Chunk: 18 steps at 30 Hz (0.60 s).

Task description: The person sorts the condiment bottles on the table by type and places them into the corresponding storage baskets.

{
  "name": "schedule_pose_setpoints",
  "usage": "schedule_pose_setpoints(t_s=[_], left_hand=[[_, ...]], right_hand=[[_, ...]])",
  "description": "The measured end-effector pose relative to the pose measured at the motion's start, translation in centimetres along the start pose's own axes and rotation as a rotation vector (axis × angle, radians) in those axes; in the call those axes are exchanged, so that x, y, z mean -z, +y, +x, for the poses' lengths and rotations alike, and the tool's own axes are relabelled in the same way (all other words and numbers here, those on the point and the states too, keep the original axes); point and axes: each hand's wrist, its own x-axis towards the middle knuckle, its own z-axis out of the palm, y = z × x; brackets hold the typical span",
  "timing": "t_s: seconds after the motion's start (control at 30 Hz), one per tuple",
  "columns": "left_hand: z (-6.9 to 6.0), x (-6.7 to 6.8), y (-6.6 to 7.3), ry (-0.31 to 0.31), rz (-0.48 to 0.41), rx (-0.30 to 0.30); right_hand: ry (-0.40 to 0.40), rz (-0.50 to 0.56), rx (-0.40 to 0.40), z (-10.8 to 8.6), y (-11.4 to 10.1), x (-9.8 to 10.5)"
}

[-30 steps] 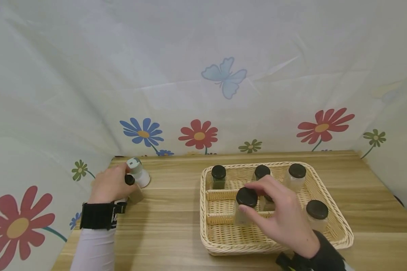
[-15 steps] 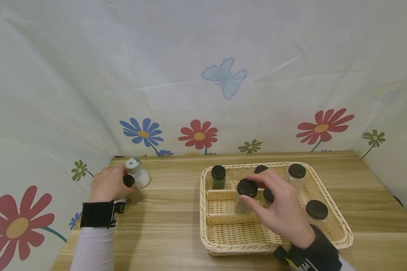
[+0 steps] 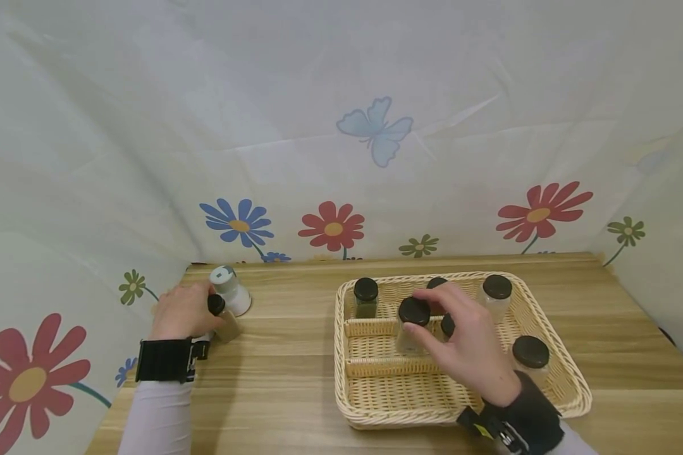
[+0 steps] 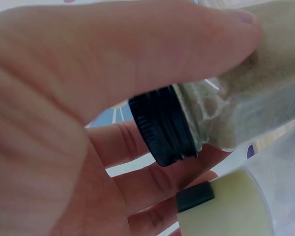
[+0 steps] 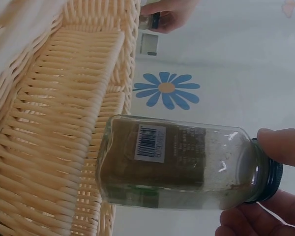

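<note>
My left hand [image 3: 183,311] is at the left of the table, gripping a black-lidded spice jar [image 3: 227,325]. Seen from the left wrist, its thumb lies along the glass of this jar [image 4: 265,78], which holds brownish powder; the fingers curl behind. A white shaker-like container [image 3: 230,292] stands just beyond that hand. My right hand [image 3: 471,341] pinches the black lid of another spice jar [image 3: 414,313] over the basket's middle compartment. In the right wrist view this glass jar [image 5: 172,162] shows brown powder and a barcode label. Whether its base touches the basket, I cannot tell.
A wicker basket [image 3: 341,392] with dividers sits at the right of the wooden table [image 3: 284,373]. Black-lidded jars stand in it, including one back left [image 3: 367,298], one back right [image 3: 497,297] and one front right [image 3: 530,354]. A flower-printed sheet [image 3: 296,158] hangs behind.
My right hand has shifted its jar slightly away from me, from over the front divider to the middle compartment. The left hand and its jar have barely moved.
</note>
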Motion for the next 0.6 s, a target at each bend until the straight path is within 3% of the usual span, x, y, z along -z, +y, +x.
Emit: schedule_pose_setpoints(t_s=[0.27,0.6], left_hand=[[0.01,-0.13,0.08,0.009,-0.002,-0.022],[0.06,-0.13,0.07,0.004,0.001,-0.03]], right_hand=[[-0.071,-0.046,-0.03,-0.16,0.73,-0.35],[-0.179,-0.072,-0.125,0.07,1.01,-0.41]])
